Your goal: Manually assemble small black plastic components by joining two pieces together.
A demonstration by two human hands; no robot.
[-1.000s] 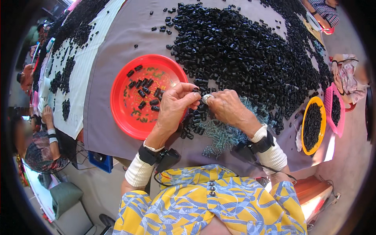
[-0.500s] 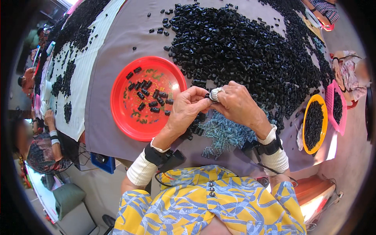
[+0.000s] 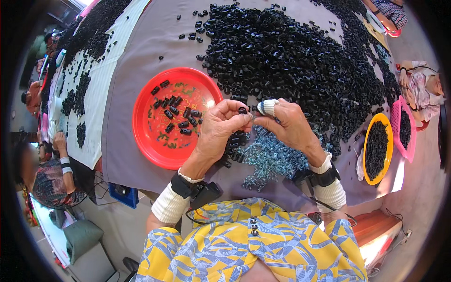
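My left hand pinches a small, hollow black plastic piece between thumb and fingertips, its round end turned up. Close beside it, my right hand has thumb and fingertips closed on a tiny shiny bit, which looks like a coil spring. One right finger wears a white cover. Under the hands lies a heap of pale blue-grey coil springs. A red round tray sits left of my left hand, holding several black barrel-shaped cord locks.
A large heap of black plastic pieces spreads beyond my hands on the grey cloth. At right stand a yellow oval tray and a pink basket, both with black parts. Other people work at the left and right table edges.
My hands have drawn slightly apart, and the black piece now stands upright in my left fingertips. The shiny bit between the hands has come into sight.
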